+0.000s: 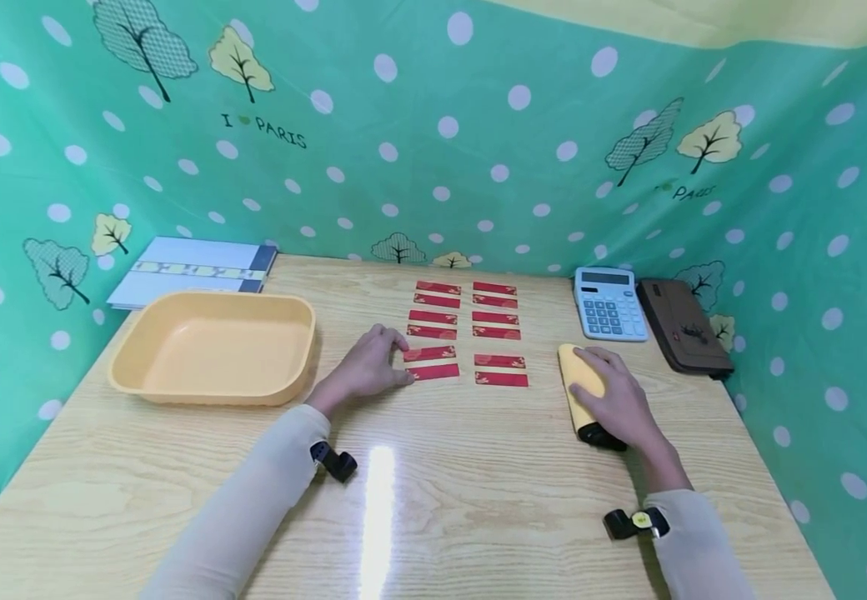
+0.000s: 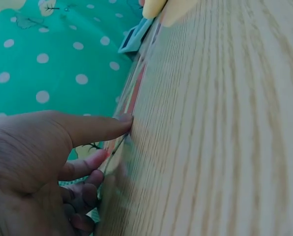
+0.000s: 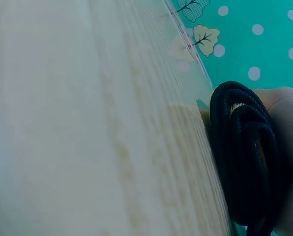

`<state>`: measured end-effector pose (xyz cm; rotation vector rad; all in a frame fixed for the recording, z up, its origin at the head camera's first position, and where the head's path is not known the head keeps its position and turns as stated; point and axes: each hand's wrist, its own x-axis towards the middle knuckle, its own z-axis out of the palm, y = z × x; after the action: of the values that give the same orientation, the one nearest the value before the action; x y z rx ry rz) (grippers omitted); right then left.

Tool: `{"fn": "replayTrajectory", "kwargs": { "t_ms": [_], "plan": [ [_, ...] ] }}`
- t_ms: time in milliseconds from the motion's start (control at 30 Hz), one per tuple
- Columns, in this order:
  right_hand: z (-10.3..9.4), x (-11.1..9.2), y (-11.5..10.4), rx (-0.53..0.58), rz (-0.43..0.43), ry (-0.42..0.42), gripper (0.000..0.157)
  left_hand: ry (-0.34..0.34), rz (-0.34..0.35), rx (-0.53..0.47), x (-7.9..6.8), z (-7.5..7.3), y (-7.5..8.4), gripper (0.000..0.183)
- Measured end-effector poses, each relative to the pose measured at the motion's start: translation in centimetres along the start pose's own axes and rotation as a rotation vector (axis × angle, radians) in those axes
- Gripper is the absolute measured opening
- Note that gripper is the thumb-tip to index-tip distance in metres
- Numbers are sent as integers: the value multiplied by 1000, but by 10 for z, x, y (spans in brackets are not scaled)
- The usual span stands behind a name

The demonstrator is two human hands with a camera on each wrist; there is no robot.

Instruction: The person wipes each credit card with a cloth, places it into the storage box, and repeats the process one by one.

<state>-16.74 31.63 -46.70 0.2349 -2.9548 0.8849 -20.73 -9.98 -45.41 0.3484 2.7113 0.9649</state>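
Red strips printed in gold lie in two columns of pairs, among them the front left strip (image 1: 433, 372) and the front right strip (image 1: 502, 379). My left hand (image 1: 370, 362) is at the left ends of the front left pair, thumb and fingers spread apart. In the left wrist view the straight thumb (image 2: 99, 129) touches down at a strip's edge. My right hand (image 1: 617, 397) grips a yellow rolled-up cloth (image 1: 582, 379) with a black edge, lying right of the strips. Its black layered end (image 3: 242, 157) shows in the right wrist view; most of that hand is hidden there.
A light orange plastic basin (image 1: 216, 400) stands on the left of the wooden table (image 1: 463, 483). Behind it lies a white and blue book or folder (image 1: 178, 287). A light blue calculator (image 1: 609, 304) and a brown wallet-like case (image 1: 684, 325) lie at the back right. Green dotted cloth (image 1: 433, 167) encloses the table.
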Motion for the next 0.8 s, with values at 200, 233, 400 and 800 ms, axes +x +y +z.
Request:
{"fn": "replayTrajectory", "kwargs": {
  "t_ms": [200, 233, 400, 800],
  "plan": [
    [-1, 0, -6, 84, -28, 20, 63, 37, 48, -48, -2, 2, 1, 46],
    [-1, 0, -8, 99, -33, 24, 63, 44, 65, -54, -2, 2, 1, 45],
    [2, 5, -25, 154, -60, 72, 63, 47, 126, -147, -5, -3, -3, 39],
    [14, 28, -82, 258, -162, 156, 63, 30, 91, -504, -10, -25, -2, 40]
  ]
}}
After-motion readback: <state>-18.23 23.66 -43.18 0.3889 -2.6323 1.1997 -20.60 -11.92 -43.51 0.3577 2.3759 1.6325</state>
